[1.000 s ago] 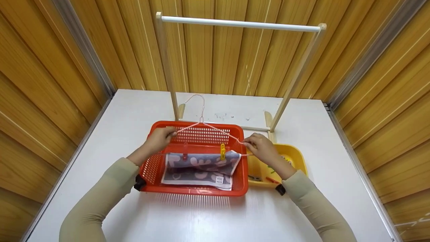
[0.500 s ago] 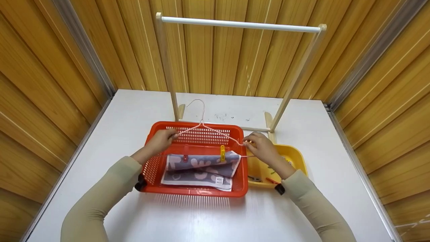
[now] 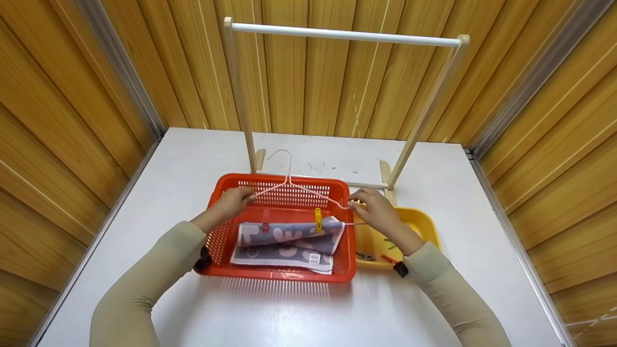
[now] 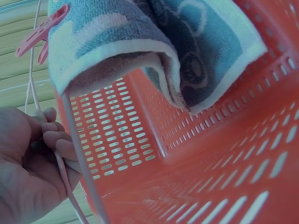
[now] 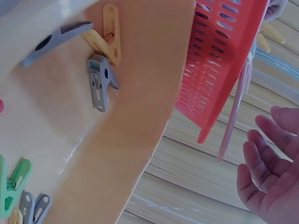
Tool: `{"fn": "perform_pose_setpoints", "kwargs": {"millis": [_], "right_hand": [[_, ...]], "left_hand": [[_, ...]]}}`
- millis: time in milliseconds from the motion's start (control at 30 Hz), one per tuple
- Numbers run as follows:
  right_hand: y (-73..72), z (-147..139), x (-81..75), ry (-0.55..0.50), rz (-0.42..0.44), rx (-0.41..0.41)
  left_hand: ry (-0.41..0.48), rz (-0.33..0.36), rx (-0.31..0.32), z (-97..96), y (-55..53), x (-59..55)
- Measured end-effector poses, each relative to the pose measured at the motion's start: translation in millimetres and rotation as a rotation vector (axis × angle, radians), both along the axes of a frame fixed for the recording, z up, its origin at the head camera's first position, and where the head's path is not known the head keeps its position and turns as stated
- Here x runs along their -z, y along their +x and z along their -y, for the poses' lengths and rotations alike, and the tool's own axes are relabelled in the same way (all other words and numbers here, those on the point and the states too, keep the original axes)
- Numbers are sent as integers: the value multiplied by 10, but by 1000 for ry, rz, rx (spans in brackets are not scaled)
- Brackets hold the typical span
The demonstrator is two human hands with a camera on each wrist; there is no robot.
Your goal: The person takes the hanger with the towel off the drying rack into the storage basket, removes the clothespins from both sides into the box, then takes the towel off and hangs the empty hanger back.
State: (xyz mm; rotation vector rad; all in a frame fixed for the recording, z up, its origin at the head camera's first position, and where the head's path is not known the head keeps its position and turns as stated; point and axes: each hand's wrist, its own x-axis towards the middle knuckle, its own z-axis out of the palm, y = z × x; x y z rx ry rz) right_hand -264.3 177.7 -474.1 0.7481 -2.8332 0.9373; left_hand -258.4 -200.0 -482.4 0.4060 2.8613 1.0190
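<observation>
Hanger (image 3: 288,181), pinched by the left hand (image 3: 230,203), seemingly for steadiness, bears the towel (image 3: 289,237) over the red basket (image 3: 289,275), red peg (image 3: 265,228) and yellow peg (image 3: 318,220) likely preventing slipping, the right hand (image 3: 378,212) loosely spread beside its end.

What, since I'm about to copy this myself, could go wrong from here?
The hanger could tip: the left grip holds one side, while the right grip looks open beside the other in the right wrist view. The cloth might slide along the hanger if the red clothespin or yellow clothespin loosens. If lifted, the cloth could snag on the red basket, being so close to it.
</observation>
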Motion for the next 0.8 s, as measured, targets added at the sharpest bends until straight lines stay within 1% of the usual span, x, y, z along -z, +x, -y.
{"fn": "perform_pose_setpoints", "kwargs": {"millis": [167, 300, 333, 400, 533, 700, 800], "right_hand": [[0, 21, -17, -10, -21, -23], [-6, 30, -25, -17, -38, -37], [-7, 33, -29, -18, -38, -40], [-10, 38, -35, -19, -32, -46], [-12, 48, -60, -18, -30, -57], [-19, 47, -66, -16, -83, -77], [-16, 57, -66, -18, -86, -78]], "left_hand": [[-26, 32, -3, 8, -23, 6], [-60, 30, 16, 7, -24, -18], [-64, 40, 16, 7, -22, -25], [-65, 74, 17, 9, -19, -34], [-50, 164, -7, 9, -21, -38], [-65, 169, 0, -4, -51, -29], [-89, 171, -5, -15, -60, -35]]}}
